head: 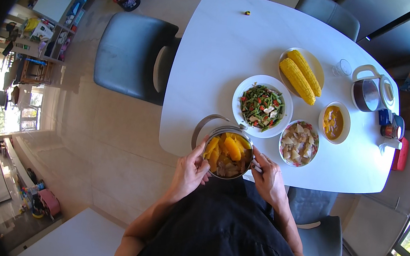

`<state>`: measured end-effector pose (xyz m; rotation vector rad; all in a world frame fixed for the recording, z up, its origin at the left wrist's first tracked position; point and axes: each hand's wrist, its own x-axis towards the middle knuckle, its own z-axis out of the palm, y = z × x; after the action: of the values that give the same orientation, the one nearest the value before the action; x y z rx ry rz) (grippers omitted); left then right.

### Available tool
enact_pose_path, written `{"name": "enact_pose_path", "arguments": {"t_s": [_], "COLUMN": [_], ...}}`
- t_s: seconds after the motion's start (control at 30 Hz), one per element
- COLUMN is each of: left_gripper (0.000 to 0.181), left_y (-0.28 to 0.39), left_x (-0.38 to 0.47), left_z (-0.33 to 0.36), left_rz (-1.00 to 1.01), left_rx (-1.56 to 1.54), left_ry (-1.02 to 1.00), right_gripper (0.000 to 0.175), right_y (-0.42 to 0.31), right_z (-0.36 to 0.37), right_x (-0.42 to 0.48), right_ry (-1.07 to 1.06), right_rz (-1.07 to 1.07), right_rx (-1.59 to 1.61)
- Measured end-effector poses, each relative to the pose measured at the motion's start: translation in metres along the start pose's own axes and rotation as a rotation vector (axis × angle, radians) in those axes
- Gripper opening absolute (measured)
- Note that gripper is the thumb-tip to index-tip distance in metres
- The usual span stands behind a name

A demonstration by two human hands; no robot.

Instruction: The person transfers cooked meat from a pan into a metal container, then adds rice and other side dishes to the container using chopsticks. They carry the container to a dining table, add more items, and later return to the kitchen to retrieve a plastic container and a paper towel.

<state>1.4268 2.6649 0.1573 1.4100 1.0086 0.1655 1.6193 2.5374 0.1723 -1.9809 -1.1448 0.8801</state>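
Observation:
Both hands hold a round metal food container (225,173) at the table's near edge. Pumpkin-like orange chunks (232,148) fill its upper part, with paler pieces towards my body. My left hand (191,173) grips the left wall, and my right hand (269,177) grips the right wall. A small whitish part (257,165) shows at the right fingers; whether it is a clasp or a utensil is unclear. The container's curved carry handle (200,129) swings out to the left. Just beyond is a white plate (237,107) of green beans with red and pale pieces (261,106).
Right of the plate stand a bowl of pale chunks (299,144), a bowl of orange stew (333,122) and a plate with two corn cobs (300,76). Farther right are a drinking glass (342,68), a jug (366,95) and jars (390,131). Chairs (133,56) surround the white table (214,59).

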Motion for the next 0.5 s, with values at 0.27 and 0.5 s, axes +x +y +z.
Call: {"name": "enact_pose_path", "arguments": {"t_s": [0.27, 0.5], "left_gripper": [0.066, 0.055], "left_y": [0.009, 0.02], "left_x": [-0.009, -0.025], "left_z": [-0.006, -0.035], "left_rz": [-0.057, 0.012], "left_rx": [-0.184, -0.224], "left_ry": [-0.021, 0.007], "right_gripper": [0.05, 0.048], "right_y": [-0.017, -0.037], "right_z": [-0.011, -0.031], "right_x": [-0.002, 0.0], "right_ry": [-0.01, 0.122], "right_rz": [-0.023, -0.075], "right_rx": [0.015, 0.098]}}
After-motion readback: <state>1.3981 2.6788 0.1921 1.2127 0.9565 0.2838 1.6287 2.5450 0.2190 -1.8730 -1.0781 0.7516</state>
